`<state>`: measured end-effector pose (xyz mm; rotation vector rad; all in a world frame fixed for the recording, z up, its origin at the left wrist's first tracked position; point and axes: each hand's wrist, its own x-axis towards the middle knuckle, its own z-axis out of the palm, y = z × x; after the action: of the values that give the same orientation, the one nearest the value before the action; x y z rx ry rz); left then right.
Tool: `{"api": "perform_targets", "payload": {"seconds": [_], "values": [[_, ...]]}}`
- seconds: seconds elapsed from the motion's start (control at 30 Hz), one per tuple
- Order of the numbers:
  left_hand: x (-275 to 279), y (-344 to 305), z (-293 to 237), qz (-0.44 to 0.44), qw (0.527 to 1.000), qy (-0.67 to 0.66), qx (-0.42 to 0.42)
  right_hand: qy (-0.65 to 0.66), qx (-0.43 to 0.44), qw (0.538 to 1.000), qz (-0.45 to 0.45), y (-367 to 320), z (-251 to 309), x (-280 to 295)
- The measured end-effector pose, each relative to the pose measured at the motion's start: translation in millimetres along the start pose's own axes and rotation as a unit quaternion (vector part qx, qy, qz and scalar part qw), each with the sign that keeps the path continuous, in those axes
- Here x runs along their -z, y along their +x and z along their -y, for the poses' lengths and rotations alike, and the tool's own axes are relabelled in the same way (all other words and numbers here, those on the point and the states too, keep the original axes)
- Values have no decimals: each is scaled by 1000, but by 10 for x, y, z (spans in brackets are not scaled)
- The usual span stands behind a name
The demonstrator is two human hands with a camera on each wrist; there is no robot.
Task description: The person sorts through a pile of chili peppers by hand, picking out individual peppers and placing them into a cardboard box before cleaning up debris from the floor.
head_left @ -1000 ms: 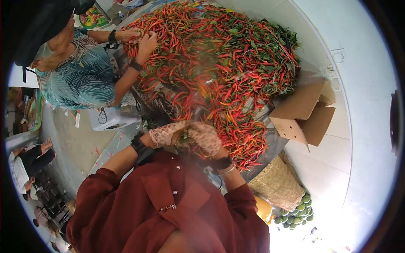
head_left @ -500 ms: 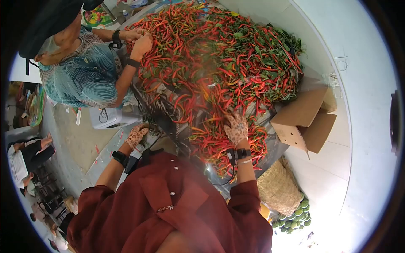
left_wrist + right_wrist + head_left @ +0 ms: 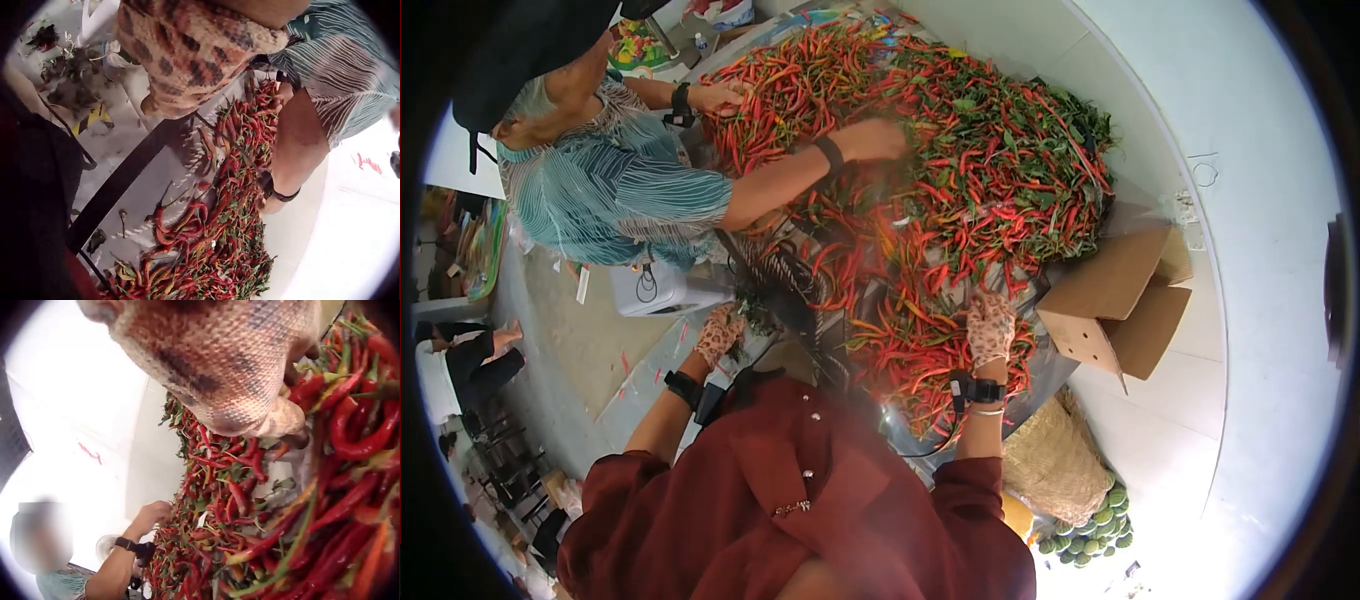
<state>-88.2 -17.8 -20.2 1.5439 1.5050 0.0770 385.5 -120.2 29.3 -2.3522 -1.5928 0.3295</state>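
Observation:
A patterned glove covers each of my hands. My left hand [image 3: 718, 335] hangs low beside the table, over green scraps [image 3: 757, 315] near the floor; in the left wrist view its glove [image 3: 187, 56] hides most of the fingers, and I cannot tell whether they hold anything. My right hand [image 3: 990, 330] is at the right side of the smaller heap of red chili peppers [image 3: 910, 350]. Seen from the right wrist, its fingers [image 3: 284, 422] bend downward, with a red chili pepper [image 3: 307, 389] between them.
A large leafy heap of chilies [image 3: 1000, 150] spreads behind. Across from me another person [image 3: 615, 190] reaches over it. A cardboard box [image 3: 1115, 300] stands at the right, near a woven sack [image 3: 1060, 460] and green round produce [image 3: 1090, 535]. A coiled rope [image 3: 795, 275] lies at the table edge.
My hands have parted: the left went down beside the table, the right onto the smaller heap, then slightly right. The other person's one arm has stretched out over the large heap.

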Motion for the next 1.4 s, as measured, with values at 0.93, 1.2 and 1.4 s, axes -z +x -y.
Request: {"api": "perform_targets", "payload": {"seconds": [0.93, 1.2, 1.4], "values": [[-207, 69, 287, 70, 996, 9, -51, -45, -30, 997, -53, 75, 125, -140], [-185, -19, 263, 68, 996, -1, -59, -58, -50, 997, 21, 601, 257, -372], [-199, -5, 312, 93, 995, -37, -6, -97, -46, 987, 121, 681, 205, -426]]}}
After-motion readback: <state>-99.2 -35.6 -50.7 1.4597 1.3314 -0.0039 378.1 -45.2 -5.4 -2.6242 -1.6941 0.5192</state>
